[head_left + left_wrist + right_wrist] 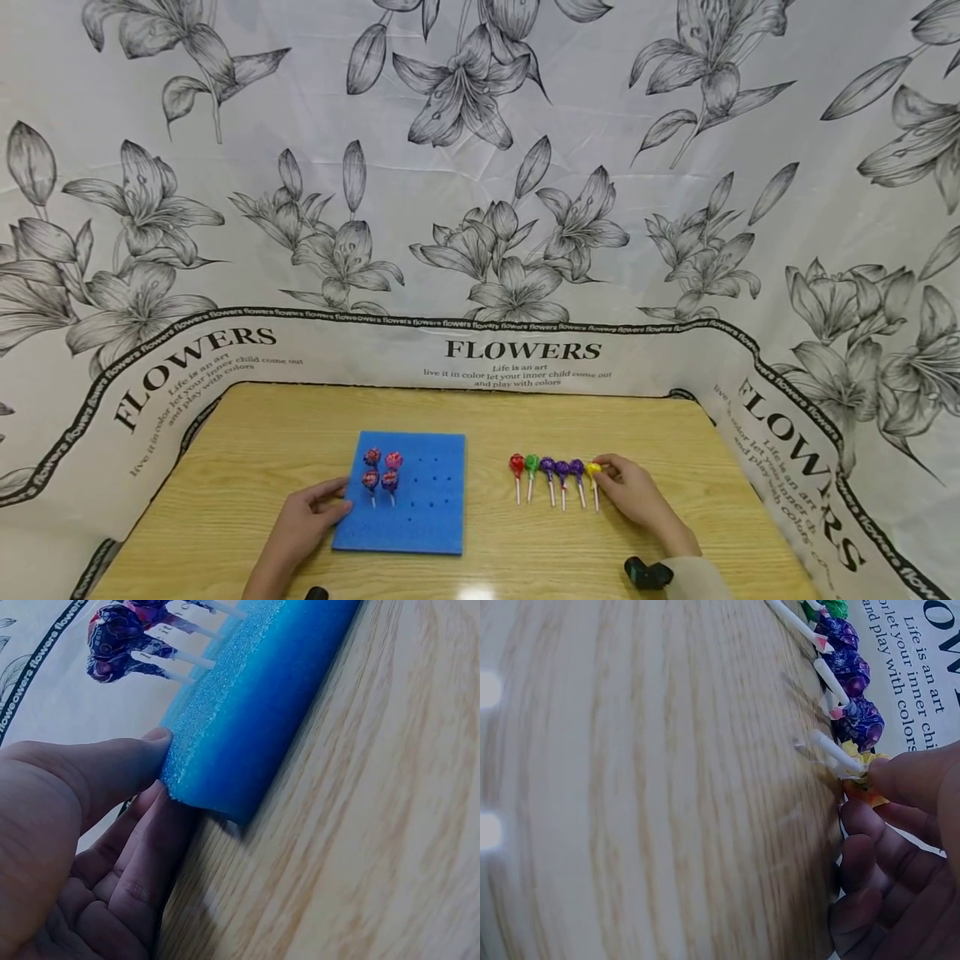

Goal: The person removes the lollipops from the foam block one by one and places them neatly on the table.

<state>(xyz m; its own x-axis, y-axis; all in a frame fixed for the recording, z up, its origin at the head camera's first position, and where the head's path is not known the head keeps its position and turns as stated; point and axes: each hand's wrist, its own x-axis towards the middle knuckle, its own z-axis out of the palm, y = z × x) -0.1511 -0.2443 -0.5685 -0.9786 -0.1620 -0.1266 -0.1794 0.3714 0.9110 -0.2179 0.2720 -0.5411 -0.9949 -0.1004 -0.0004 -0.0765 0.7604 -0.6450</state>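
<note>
A blue foam block (420, 508) lies on the wooden table (247, 450), with several red-and-purple wrapped lollipops (382, 470) standing in its far left holes. My left hand (330, 502) holds the block's left edge; in the left wrist view the thumb (112, 769) lies on the foam's (255, 705) top corner and the fingers (146, 840) run along its side. To the right, lollipops lie in a row: a red one (516, 465), a green one (532, 463), three purple ones (562, 469) and a yellow one (593, 469). My right hand (604, 475) pinches the head of the yellow lollipop (864, 769).
A white cloth printed with grey flowers (480, 250) rises as a wall behind and on both sides of the table. Several empty holes dot the foam's right part (431, 479). Bare wood lies between the block and the row of lollipops.
</note>
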